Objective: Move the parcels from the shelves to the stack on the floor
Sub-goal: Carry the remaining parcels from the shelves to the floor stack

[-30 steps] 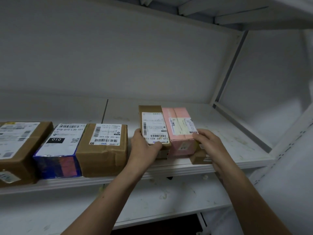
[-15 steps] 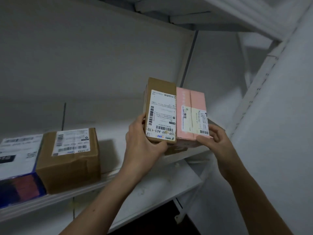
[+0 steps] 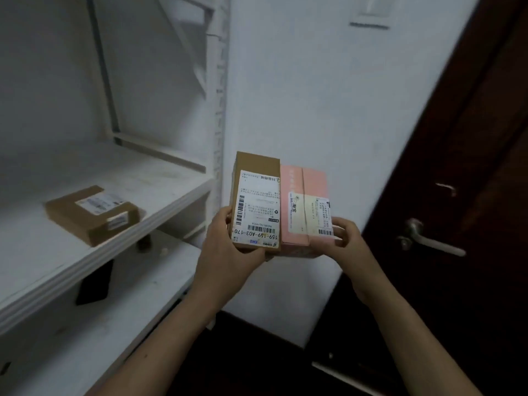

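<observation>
I hold two parcels side by side in the air, to the right of the white shelf unit. My left hand grips the brown cardboard parcel with a white barcode label, thumb under its near end. My right hand grips the pink parcel at its near right corner. Something brown shows just beneath the two parcels, mostly hidden. One more brown parcel lies on the upper shelf at the left. The stack on the floor is out of view.
A white wall panel stands right behind the held parcels. A dark wooden door with a metal lever handle is at the right. The lower shelf sits below, and the dark floor shows between my forearms.
Both parcels came off the shelf in my hands and swung right, clear of the shelf unit. My view turned right, so the door appeared and most shelf parcels left the frame.
</observation>
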